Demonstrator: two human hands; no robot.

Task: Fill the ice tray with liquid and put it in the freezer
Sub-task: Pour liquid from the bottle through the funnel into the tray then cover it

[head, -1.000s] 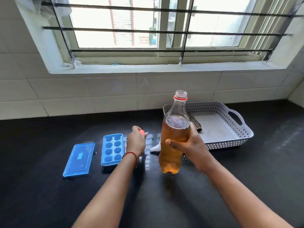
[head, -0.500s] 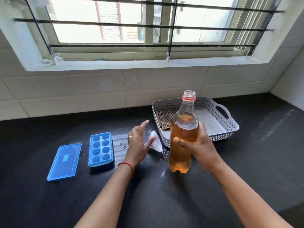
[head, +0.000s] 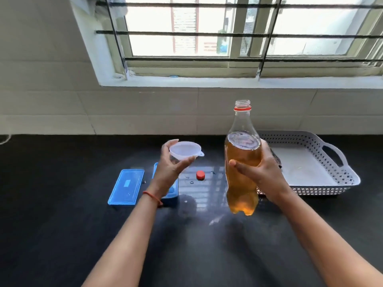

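Note:
My right hand point(head: 262, 175) grips an uncapped clear bottle point(head: 242, 162) of amber liquid, upright and lifted just above the black counter. My left hand point(head: 170, 168) holds a white plastic funnel point(head: 185, 150) up over the blue ice tray point(head: 172, 191), which my wrist mostly hides. The tray's flat blue lid point(head: 126, 186) lies to its left. The bottle's red cap point(head: 200, 175) rests on the counter between my hands.
A white perforated basket point(head: 323, 162) with handles stands at the right behind the bottle, a checked cloth partly hidden in it. The black counter point(head: 62, 204) runs to a tiled wall under a barred window.
My left hand set the red cap down, then picked up the white funnel and raised it over the tray. The bottle stayed in my right hand.

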